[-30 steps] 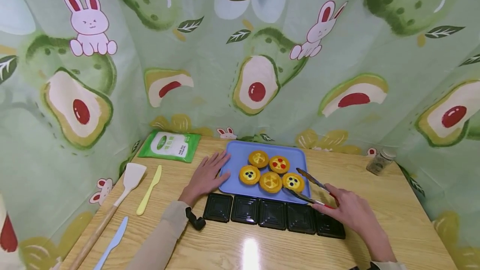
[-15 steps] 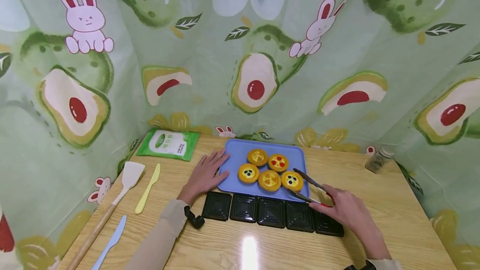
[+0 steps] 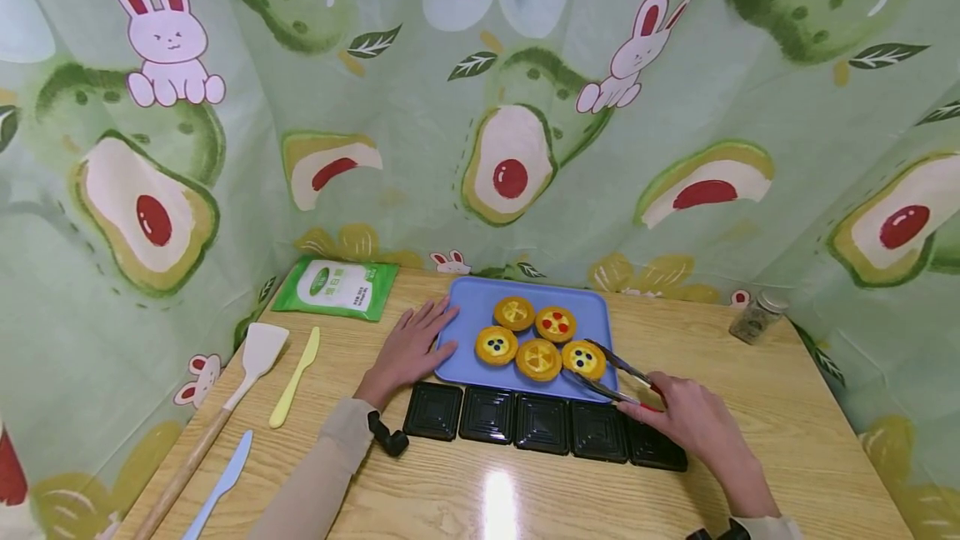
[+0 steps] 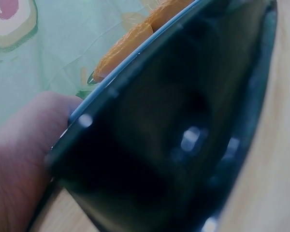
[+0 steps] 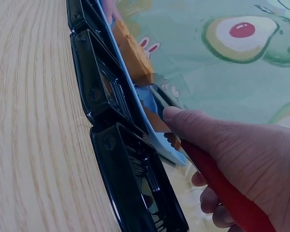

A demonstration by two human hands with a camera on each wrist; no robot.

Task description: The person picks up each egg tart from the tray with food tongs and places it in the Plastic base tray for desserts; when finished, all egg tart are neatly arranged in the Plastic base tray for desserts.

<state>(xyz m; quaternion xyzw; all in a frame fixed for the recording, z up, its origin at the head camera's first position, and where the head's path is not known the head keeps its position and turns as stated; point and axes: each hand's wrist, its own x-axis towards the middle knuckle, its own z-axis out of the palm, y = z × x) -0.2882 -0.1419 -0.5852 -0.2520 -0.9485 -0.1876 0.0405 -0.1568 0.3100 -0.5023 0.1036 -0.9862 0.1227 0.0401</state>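
Head view shows the fresh change: the tongs (image 3: 628,369) held in the right hand (image 3: 686,415) have narrowed, and their tips now straddle the blueberry-topped tart (image 3: 584,361) at the near right of the blue tray (image 3: 468,307). A second ago they stood wider, the upper tip well off the crust. That looks like the start of a grip on this one tart, which sits on the tray, not yet lifted. The right-wrist view is partly blocked, so I cannot tell whether both tips press on it. Of the hands, the right grasps the tongs' handles, while the left hand (image 3: 411,348) lies flat, fingers spread, on the tray's left edge, as before. The black containers (image 3: 543,423) remain in their row.
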